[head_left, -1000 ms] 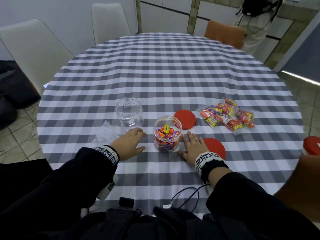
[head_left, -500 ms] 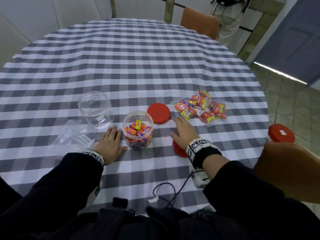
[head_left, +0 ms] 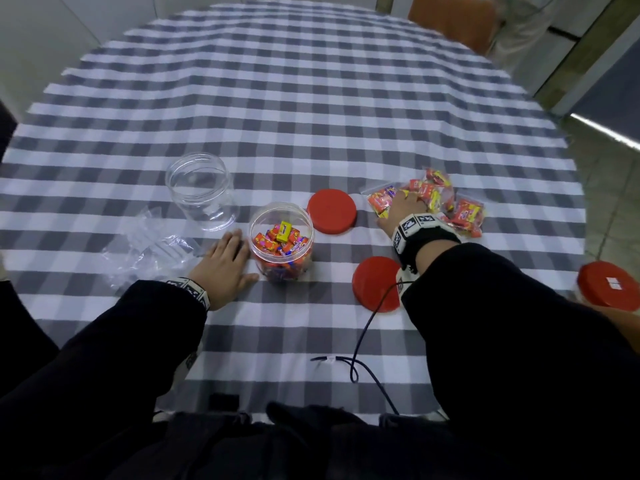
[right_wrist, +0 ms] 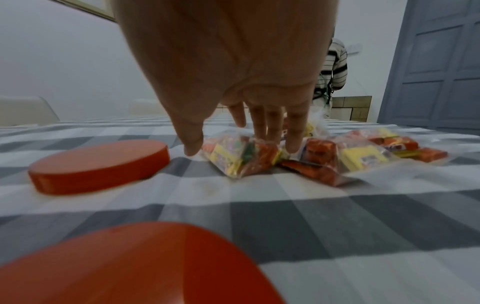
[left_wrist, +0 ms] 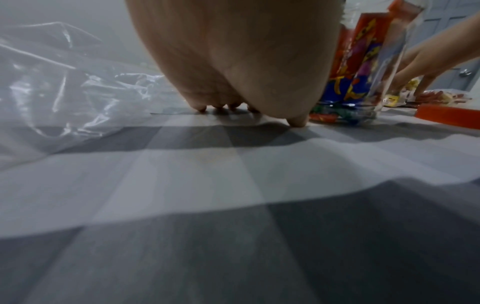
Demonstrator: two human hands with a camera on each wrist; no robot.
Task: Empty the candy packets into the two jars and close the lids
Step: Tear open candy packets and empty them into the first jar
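Near edge, 6 o'clock: loose black cable point(head_left: 360, 344) on the grey-and-white checked cloth surface point(head_left: 277, 109).

Flat red round plastic lid point(head_left: 375, 284) at 5 o'clock, second flat red lid point(head_left: 331, 211) beyond it. Rigid, smooth, light; take by the rim.

Left hand point(head_left: 221, 268) flat on the cloth, grip open with fingers straight, holding nothing, just beside the clear round plastic jar part-filled with wrapped candies point(head_left: 281, 242). Jar stiff, slick-walled, probably light enough to tip; steady by the wall when pouring.

Crumpled empty clear plastic bags point(head_left: 145, 244) at 9 o'clock: limp, no further use.

Empty clear round plastic jar point(head_left: 200, 188) at 10 o'clock, upright, mouth open.

Right hand point(head_left: 403, 207) at 2 o'clock, fingertips point(right_wrist: 292, 147) down on the clear plastic packets of red and yellow wrapped candies point(head_left: 464, 213), grip spread, not yet closed on anything. Packets soft, crinkly, slippery film, contents shifting; pinch a corner or top seam, not the bulging middle.

Third red lid point(head_left: 609, 289) on something at 4 o'clock, off the surface.
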